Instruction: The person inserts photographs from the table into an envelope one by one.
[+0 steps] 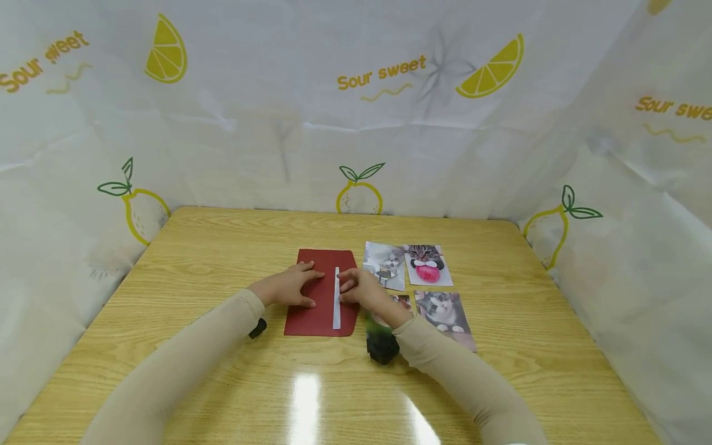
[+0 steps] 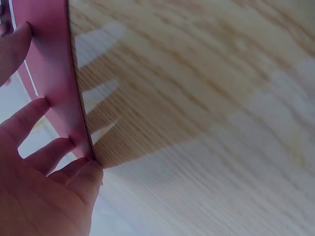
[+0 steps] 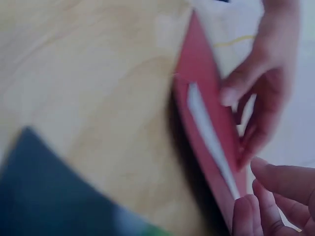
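Observation:
A red envelope [image 1: 314,309] lies on the table, a white adhesive strip [image 1: 336,315] running along its right side. The left hand [image 1: 289,287] rests on the envelope with fingers spread; in the left wrist view its fingertips [image 2: 42,102] press on the red paper beside its edge. At the strip's far part is the right hand [image 1: 361,289], fingers bent. The right wrist view shows the thumb and fingers [image 3: 246,211] right at the strip's end, where they hide it. I cannot tell whether they pinch it. Along its visible length the strip lies flat on the envelope.
To the right lie several cat pictures, among them a tabby with a pink ball [image 1: 427,266], a grey-and-white cat [image 1: 442,311] and a pale one [image 1: 384,262]. A dark green picture [image 1: 379,334] lies partly under the right wrist. A lemon-printed white sheet [image 1: 267,142] hangs behind the wooden table [image 1: 239,241].

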{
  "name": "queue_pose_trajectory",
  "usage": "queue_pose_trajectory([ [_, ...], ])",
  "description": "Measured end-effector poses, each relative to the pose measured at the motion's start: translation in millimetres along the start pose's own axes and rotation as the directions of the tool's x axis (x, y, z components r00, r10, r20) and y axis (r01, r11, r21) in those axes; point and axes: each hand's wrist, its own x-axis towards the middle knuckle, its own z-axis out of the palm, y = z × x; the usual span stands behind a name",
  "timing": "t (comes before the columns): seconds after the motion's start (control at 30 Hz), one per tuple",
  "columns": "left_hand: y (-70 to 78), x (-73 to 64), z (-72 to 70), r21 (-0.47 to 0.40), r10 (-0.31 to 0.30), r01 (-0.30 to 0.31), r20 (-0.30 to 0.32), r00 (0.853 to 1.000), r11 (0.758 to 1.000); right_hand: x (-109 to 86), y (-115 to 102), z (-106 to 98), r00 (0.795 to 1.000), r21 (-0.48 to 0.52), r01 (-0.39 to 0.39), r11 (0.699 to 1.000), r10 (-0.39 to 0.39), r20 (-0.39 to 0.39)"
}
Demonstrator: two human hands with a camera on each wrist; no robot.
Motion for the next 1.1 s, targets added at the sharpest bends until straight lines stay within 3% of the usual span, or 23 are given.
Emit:
queue_pose_trajectory([
  [0.27,4.5,-2.5,-2.4,-0.027,-0.012,0.013,0.011,1.000,1.000,-19.4,-18.8,-30.8,0.994,0.115,0.104,0.988,-0.107,0.016],
  [0.43,5.5,-2.9,-2.5,-0.009,0.004,-0.004,0.011,1.000,1.000,-40.3,-22.6,-54.5,0.989,0.190,0.146,0.971,-0.142,-0.034],
  [0.73,1.1,-0.8,-0.8,0.001,0.007,-0.007,0.008,1.000,1.000,-70.0,-7.4,-98.2,0.978,0.138,0.169,0.976,-0.149,-0.145],
  [1.1,2.6,-3.5,-1.2,-0.002,0.000,0.000,0.011,1.000,1.000,-88.9,22.6,-143.4,0.956,0.146,0.172,0.974,-0.130,-0.263],
])
